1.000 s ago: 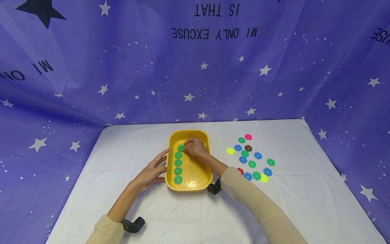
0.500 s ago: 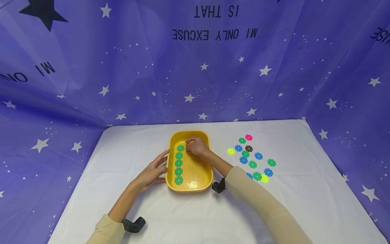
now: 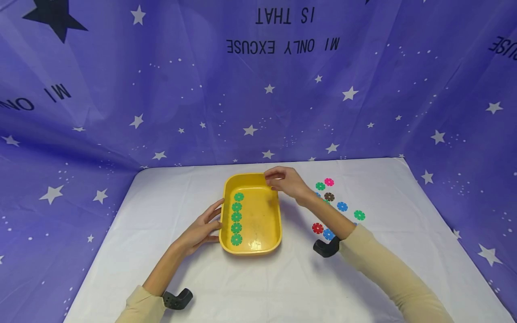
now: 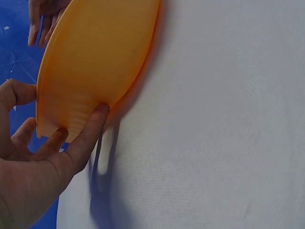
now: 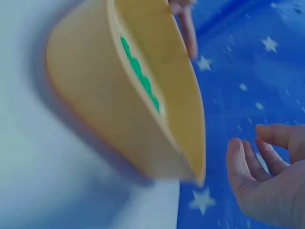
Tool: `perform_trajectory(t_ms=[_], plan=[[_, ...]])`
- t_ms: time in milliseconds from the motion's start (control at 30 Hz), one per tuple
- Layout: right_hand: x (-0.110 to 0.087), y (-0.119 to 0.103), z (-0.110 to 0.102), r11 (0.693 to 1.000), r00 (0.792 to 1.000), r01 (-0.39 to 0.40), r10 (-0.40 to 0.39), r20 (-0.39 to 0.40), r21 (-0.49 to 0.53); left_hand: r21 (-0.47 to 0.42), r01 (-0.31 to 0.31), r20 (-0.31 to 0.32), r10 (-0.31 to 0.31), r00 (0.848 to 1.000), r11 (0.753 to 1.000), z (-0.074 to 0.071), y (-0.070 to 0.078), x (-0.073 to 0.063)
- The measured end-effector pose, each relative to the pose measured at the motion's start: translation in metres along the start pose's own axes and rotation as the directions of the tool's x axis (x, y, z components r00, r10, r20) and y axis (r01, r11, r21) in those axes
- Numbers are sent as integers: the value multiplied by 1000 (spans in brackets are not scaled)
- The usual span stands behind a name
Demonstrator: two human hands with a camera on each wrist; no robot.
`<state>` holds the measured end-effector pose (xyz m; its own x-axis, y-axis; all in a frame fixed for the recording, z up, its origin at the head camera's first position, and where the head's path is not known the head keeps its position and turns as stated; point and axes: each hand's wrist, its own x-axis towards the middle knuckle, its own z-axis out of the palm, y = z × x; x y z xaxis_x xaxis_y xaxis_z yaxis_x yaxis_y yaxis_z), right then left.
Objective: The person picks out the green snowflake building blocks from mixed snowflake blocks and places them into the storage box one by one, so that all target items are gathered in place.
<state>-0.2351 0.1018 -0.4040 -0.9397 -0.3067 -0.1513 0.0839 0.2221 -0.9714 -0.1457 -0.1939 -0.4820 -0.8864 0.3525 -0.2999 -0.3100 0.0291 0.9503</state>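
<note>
A yellow rectangular tray (image 3: 260,220) lies on the white cloth. Along its left side, inside, several green notched discs (image 3: 236,217) form a straight row. My left hand (image 3: 200,229) rests against the tray's left side with spread fingers; in the left wrist view its fingertips (image 4: 99,112) touch the outer wall and rim. Over the tray's far right corner is my right hand (image 3: 288,183), its fingers loosely bent. The right wrist view shows nothing between those fingers, and the right hand (image 5: 271,167) apart from the tray wall.
Loose discs in pink (image 3: 329,181), brown (image 3: 329,197), red (image 3: 317,228), blue and green are scattered right of the tray, partly hidden by my right forearm. A purple star-printed curtain (image 3: 226,103) stands behind the white table (image 3: 181,179).
My right hand has lifted out of the tray from beside the far end of the green row and moved right, over the rim. The left hand stays at the tray's side.
</note>
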Motion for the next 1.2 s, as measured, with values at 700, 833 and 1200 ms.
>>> perform_trajectory(t_ms=[700, 833, 1200], plan=[[-56, 111, -118, 920, 970, -103, 9, -242, -379, -1, 3, 2, -3, 1000, 1000, -1, -2, 2], [-56, 121, -122, 911, 965, -135, 32, -259, -390, 3, 6, -1, -6, 1000, 1000, 0, -2, 2], [-55, 125, -114, 859, 956, -138, -15, -293, -493, 3, 8, -7, -8, 1000, 1000, -1, 0, 1]])
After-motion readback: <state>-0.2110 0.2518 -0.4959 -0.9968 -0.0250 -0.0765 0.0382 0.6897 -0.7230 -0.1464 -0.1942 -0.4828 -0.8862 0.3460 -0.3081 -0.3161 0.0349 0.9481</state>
